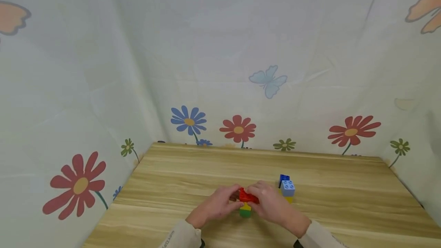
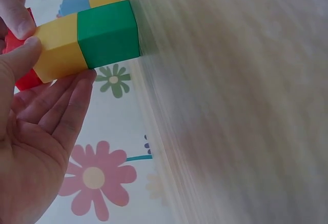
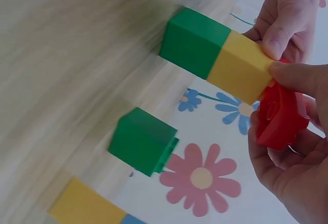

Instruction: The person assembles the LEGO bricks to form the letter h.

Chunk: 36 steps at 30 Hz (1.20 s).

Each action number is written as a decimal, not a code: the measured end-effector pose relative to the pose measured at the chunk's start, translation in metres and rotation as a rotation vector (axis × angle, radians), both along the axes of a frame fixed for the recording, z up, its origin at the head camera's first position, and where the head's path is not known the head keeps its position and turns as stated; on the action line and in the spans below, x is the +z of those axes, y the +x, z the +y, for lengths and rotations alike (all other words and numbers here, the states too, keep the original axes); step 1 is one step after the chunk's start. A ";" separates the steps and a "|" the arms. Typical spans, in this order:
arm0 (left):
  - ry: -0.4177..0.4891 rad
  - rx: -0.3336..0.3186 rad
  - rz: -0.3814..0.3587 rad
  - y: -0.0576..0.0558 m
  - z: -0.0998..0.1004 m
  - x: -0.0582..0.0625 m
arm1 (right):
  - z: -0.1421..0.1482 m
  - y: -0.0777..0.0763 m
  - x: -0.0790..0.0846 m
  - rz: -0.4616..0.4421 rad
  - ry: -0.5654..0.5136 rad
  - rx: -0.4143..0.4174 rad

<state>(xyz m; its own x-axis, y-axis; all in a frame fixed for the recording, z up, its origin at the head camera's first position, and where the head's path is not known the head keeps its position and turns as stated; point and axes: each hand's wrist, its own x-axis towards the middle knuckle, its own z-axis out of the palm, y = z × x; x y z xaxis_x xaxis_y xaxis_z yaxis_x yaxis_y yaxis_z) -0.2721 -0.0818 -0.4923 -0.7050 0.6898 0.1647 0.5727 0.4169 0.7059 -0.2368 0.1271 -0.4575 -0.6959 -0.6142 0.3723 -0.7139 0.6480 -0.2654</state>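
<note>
A small upright tower stands on the wooden table, with a green brick (image 2: pixel 110 34) at the bottom and a yellow brick (image 2: pixel 59 49) above it. On top lies a longer red brick (image 3: pixel 282 121), which sticks out past the yellow one toward the right hand; its hollow underside shows in the right wrist view. My left hand (image 1: pixel 220 203) holds the yellow brick near its top, thumb on one side and fingers on the other. The right hand (image 1: pixel 273 203) grips the red brick, its thumb at the seam with the yellow brick and its fingers curled around the overhanging end.
Right of the hands stand a light blue brick (image 1: pixel 288 190) on a yellow brick (image 1: pixel 289 199) and a dark blue brick (image 1: pixel 284 178) behind. The right wrist view also shows a separate green brick (image 3: pixel 141 139). A flowered curtain (image 1: pixel 220 68) borders the table (image 1: pixel 193 163).
</note>
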 end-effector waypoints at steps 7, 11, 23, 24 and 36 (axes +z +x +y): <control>0.006 0.000 0.009 -0.001 0.000 -0.001 | 0.003 -0.001 -0.004 -0.063 -0.034 -0.026; 0.019 0.008 0.018 -0.001 0.002 -0.004 | 0.003 0.000 -0.006 -0.094 -0.077 -0.051; 0.057 0.007 -0.033 0.000 0.001 -0.004 | 0.002 0.002 -0.008 -0.216 -0.162 -0.157; 0.058 0.010 -0.049 0.000 0.001 -0.004 | 0.002 0.002 -0.008 -0.216 -0.168 -0.151; 0.064 0.022 -0.104 0.002 0.002 -0.002 | 0.007 0.001 -0.010 -0.245 -0.195 -0.091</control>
